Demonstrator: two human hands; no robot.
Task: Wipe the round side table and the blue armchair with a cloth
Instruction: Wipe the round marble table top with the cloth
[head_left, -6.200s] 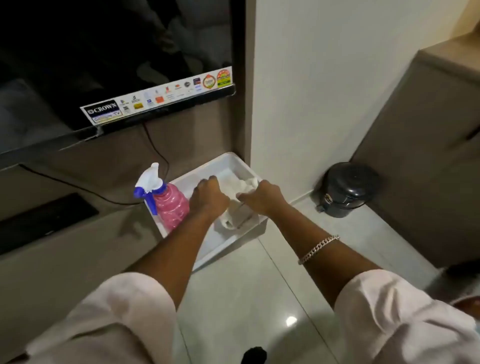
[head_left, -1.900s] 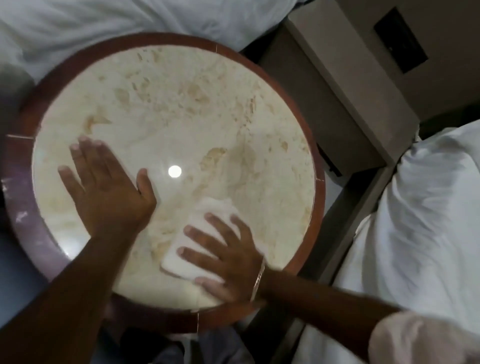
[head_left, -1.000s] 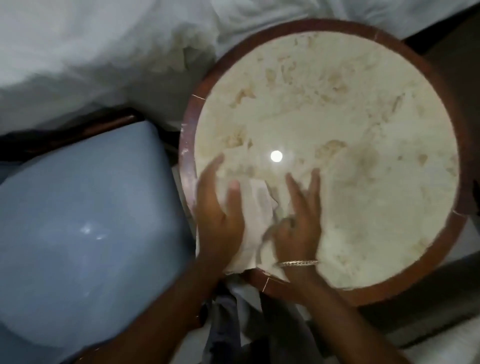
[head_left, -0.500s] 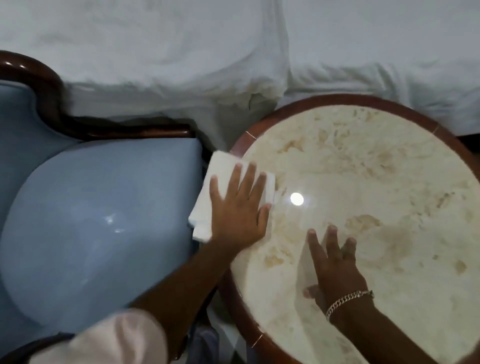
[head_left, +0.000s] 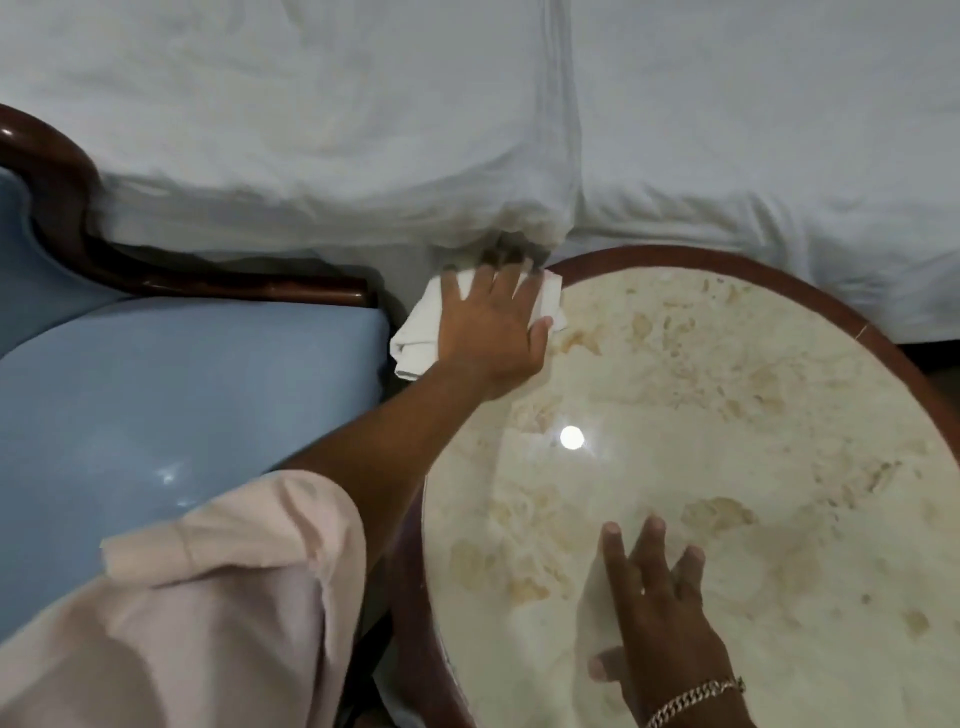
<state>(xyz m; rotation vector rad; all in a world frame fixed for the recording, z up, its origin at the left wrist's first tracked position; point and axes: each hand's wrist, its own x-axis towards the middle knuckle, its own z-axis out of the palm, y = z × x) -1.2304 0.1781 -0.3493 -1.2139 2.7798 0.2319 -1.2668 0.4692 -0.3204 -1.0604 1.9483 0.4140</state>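
The round side table (head_left: 727, 415) has a cream marble top and a dark red-brown rim. A folded white cloth (head_left: 415, 338) lies over its far left edge, partly hanging off toward the chair. My left hand (head_left: 488, 327) presses flat on the cloth with fingers spread. Near the front of the tabletop my right hand (head_left: 654, 603) rests flat with its fingers apart, holding nothing; a chain bracelet is on that wrist. The blue armchair (head_left: 171, 405) with a dark wooden frame stands to the left of the table.
A bed with white sheets (head_left: 467, 130) runs along the far side, touching the table's rim and the chair's wooden arm (head_left: 62, 208). A narrow dark gap separates the chair seat from the table. A ceiling light reflects on the marble.
My left hand has slid the cloth farther away along the table's left edge, up to the bed sheet. My right hand has stayed flat near the front of the tabletop.
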